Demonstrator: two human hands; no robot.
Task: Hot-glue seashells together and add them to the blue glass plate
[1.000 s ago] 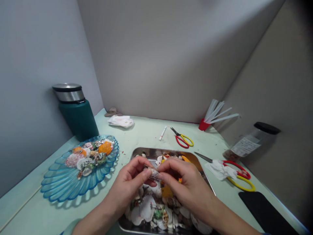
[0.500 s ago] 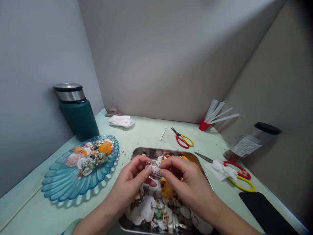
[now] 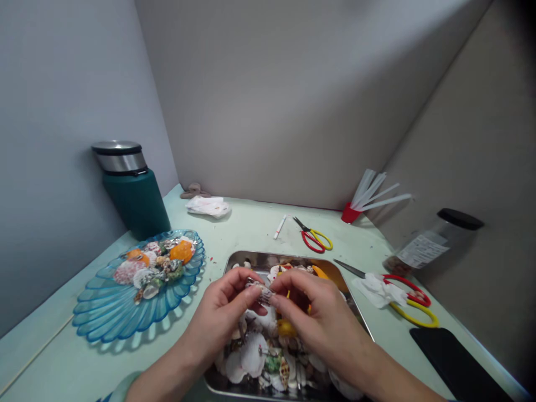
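Note:
Over the metal tray [image 3: 293, 255], my left hand [image 3: 232, 304] pinches a small white shell with dark purple markings [image 3: 263, 293] between thumb and fingers. My right hand [image 3: 316, 304] closes thumb and index finger on the same shell's right end. A bit of shiny metal shows at its upper left, by my left fingertips. Just beneath my right hand is a small yellow piece [image 3: 287, 328]; whether it hangs or lies in the tray I cannot tell. White shells [image 3: 252, 357], a brown-spotted spiral shell [image 3: 284, 373] and a green piece [image 3: 273, 365] lie in the tray.
A blue scalloped plate [image 3: 121, 321] with shells stands left, before a green bottle [image 3: 136, 204]. Scissors [image 3: 312, 237], a white marker [image 3: 280, 227] and a red cup of clear sticks [image 3: 350, 213] are behind. At right: larger scissors [image 3: 416, 318], a jar [image 3: 431, 240], a black flat object [image 3: 456, 360].
The shell has turned between my fingertips and shows more of its dark markings. Less of the yellow piece shows below my right hand. Both hands stay nearly in place.

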